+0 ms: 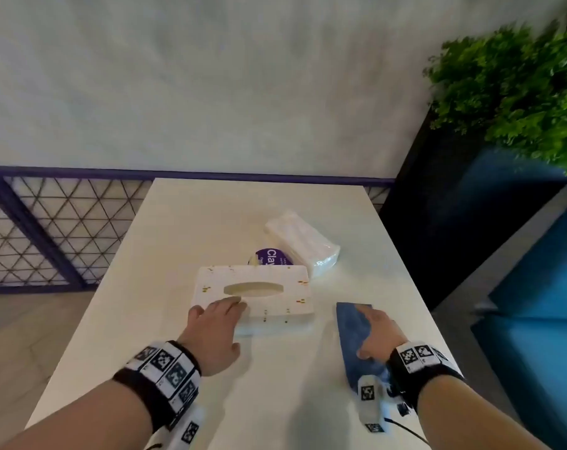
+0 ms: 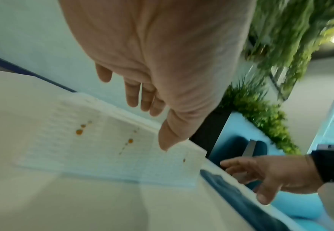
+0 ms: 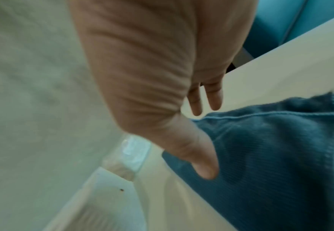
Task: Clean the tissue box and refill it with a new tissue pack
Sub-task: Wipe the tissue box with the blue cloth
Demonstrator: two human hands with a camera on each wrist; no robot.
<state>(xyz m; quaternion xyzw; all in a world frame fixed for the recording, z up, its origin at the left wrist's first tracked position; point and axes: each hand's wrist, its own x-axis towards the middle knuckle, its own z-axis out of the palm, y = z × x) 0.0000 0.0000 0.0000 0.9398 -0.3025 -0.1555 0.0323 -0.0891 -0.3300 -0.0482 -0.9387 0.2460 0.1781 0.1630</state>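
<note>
A white tissue box with small orange and dark stains and an oval slot lies flat in the middle of the white table. Its stained side fills the left wrist view. My left hand reaches over its near left corner with straight fingers, open. A blue cloth lies on the table to the right of the box. My right hand hovers over or rests on it, fingers straight, holding nothing; the cloth lies under its thumb. A new tissue pack in clear wrap lies behind the box.
A round item with a purple label sits between the box and the pack. Green plants stand at the far right above a dark planter, with blue seating to the right of the table. A lattice railing runs on the left.
</note>
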